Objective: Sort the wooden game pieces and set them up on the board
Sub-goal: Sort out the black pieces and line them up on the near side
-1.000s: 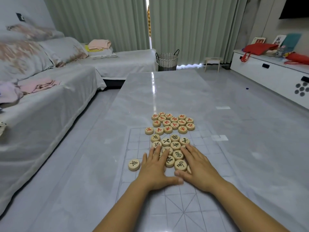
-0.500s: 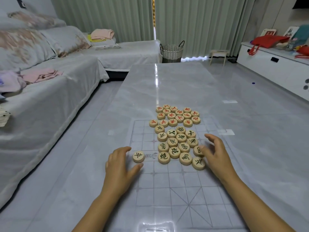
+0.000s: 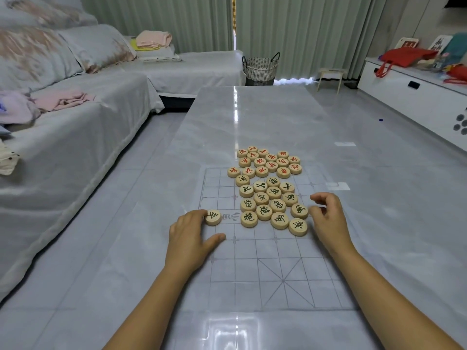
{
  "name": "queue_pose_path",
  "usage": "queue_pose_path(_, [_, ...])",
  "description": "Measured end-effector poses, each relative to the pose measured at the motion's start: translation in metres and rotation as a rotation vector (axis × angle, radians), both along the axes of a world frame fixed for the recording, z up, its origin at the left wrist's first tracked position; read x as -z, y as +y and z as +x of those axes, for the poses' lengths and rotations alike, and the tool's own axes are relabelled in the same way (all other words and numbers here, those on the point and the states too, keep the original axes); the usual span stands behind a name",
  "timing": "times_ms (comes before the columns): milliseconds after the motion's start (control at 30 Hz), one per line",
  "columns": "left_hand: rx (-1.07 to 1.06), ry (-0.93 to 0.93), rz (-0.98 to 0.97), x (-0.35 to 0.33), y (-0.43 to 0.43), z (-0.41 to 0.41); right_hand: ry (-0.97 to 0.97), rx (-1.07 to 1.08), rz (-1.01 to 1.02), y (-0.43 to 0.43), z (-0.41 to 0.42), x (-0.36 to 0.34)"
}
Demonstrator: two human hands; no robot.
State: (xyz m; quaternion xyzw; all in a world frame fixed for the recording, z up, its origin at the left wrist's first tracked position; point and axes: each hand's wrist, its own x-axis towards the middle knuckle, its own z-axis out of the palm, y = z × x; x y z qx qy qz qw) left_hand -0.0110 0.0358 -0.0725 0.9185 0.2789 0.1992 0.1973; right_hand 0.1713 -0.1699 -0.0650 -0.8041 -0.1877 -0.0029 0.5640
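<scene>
2 grips down on the board (image 3: 252, 274). Left grip (image 3: 192, 238): bent fingertips against a lone black-lettered piece (image 3: 213, 217), thumb spread wide, nothing pinched. Right grip (image 3: 328, 218): loosely curled, empty, at 3 o'clock of the black-lettered cluster (image 3: 267, 200). Red-lettered cluster (image 3: 267, 161) at 12 o'clock, straddling the board's far edge. Glossy grey bench (image 3: 252, 117).

Both bare forearms reach forward from the bottom edge, converging slightly. The left hand (image 3: 189, 238) lies palm down, thumb spread out to the right, its bent fingers (image 3: 195, 214) touching the left edge of one piece (image 3: 212, 217). The right hand (image 3: 327, 221) is tilted, thumb side inward, fingers loosely curled, index uppermost, gripping nothing.
</scene>
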Motion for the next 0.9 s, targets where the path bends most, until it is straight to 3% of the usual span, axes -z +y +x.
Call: queue_pose_path(900, [0.003, -0.054, -0.012, 0.0016, 0.0007, -0.0006, 0.007, -0.020, -0.068, 0.0013, 0.0014, 0.0007])
